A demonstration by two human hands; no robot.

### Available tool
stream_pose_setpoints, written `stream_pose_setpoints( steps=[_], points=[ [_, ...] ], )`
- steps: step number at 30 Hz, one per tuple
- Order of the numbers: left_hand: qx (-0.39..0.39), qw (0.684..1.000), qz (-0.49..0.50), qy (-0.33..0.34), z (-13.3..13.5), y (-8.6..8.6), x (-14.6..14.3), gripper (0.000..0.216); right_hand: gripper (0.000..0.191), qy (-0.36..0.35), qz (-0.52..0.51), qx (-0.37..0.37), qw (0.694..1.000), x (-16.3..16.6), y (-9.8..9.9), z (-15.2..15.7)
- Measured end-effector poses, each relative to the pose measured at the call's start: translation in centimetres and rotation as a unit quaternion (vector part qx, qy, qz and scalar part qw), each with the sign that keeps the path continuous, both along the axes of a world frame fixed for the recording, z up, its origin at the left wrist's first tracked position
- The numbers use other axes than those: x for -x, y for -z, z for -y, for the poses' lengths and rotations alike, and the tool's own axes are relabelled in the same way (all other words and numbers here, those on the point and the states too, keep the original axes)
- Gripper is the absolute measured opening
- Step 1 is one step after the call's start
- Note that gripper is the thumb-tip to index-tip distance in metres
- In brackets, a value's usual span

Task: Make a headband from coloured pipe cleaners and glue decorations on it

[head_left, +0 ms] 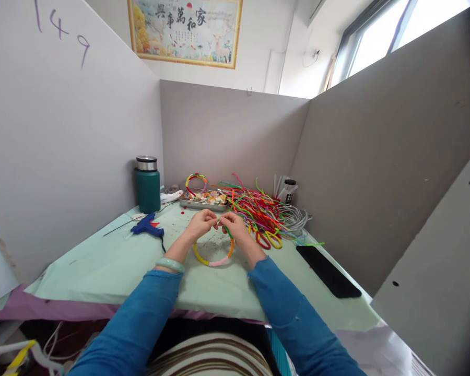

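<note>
The left hand (202, 224) and right hand (235, 228) pinch the top of a colorful ring (218, 262) over the bench (113, 274). It has yellow, pink, orange and green bits. A blue glue gun (145, 225) lies near a green bottle (149, 192). Behind the hands, a metal tray (203, 207) sits by a messy heap of fuzzy pipe cleaners (258, 209).

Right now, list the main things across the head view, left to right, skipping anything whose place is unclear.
Blue glue gun → left hand → right hand → black-lidded container → flat black pad. The multicolored ring overlaps both hands' span, so it is left out.
</note>
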State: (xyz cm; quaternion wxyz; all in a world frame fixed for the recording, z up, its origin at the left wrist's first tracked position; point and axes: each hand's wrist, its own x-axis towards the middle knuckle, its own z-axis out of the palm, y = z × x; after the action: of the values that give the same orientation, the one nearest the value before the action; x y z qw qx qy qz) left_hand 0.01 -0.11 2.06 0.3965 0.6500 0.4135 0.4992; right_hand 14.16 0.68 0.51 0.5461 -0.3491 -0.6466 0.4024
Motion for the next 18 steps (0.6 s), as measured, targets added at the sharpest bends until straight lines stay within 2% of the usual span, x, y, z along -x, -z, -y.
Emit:
stream_pose_setpoints(
  steps=[8,12,18],
  points=[
    [0.008,1.000,-0.003,0.003,-0.38,0.34,0.10,0.021,0.012,0.059,0.062,-0.066,0.994,0.09,0.06,0.17],
    [0.011,1.000,-0.012,0.007,-0.38,0.31,0.09,0.020,0.010,0.055,0.053,-0.058,0.995,0.12,0.16,0.01],
    [0.044,0.999,-0.014,-0.002,-0.30,0.12,0.01,0.019,0.013,0.024,0.048,-0.005,0.999,0.23,-0.02,0.15]
  ],
)
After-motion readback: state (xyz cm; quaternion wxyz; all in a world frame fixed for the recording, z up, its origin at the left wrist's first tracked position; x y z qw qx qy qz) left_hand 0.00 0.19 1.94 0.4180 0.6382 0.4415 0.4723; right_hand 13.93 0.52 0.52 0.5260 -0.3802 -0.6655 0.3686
